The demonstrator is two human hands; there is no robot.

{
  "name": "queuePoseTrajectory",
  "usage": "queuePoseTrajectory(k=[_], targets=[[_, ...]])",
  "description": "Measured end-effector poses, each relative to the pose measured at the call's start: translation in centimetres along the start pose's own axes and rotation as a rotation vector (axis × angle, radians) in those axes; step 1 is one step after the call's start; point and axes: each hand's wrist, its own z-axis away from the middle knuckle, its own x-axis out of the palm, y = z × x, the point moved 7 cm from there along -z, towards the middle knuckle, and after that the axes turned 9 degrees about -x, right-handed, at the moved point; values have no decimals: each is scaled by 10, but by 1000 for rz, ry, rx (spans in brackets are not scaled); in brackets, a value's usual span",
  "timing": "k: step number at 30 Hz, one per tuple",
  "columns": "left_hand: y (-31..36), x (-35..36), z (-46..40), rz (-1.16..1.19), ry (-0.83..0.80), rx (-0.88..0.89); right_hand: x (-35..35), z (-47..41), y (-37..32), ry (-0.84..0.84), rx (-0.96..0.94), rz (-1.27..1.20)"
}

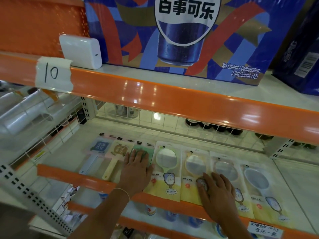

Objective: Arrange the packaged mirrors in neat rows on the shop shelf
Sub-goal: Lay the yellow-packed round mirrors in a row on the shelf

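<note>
Hands (138,167) (216,190) press flat on packaged mirrors (165,171) overhanging shelf edge (96,181).

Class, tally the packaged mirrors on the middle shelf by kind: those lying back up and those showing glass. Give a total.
Back-up square mirrors: 3 (blue, cream, green under the left hand)
Round mirrors showing glass: 4 (first)
Total: 7

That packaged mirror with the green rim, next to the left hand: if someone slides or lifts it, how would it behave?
The green-rimmed packaged mirror lies flat in a glossy sleeve, so it would probably slide easily on the smooth shelf. Its flat shape suggests it won't roll or tip. The printed lower end overhangs the shelf edge and may flex; the mirror face is likely fragile.
</note>
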Motion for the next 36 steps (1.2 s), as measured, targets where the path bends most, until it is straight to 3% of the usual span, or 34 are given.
queuePoseTrajectory(k=[6,32,36], targets=[[-42,-10,-14,15,43,-137,0,0,1,12,-3,-9],[-53,-17,-6,35,76,-127,3,-1,4,24,-9,-3],[-73,-32,6,24,127,-266,3,-1,4,40,-16,-12]])
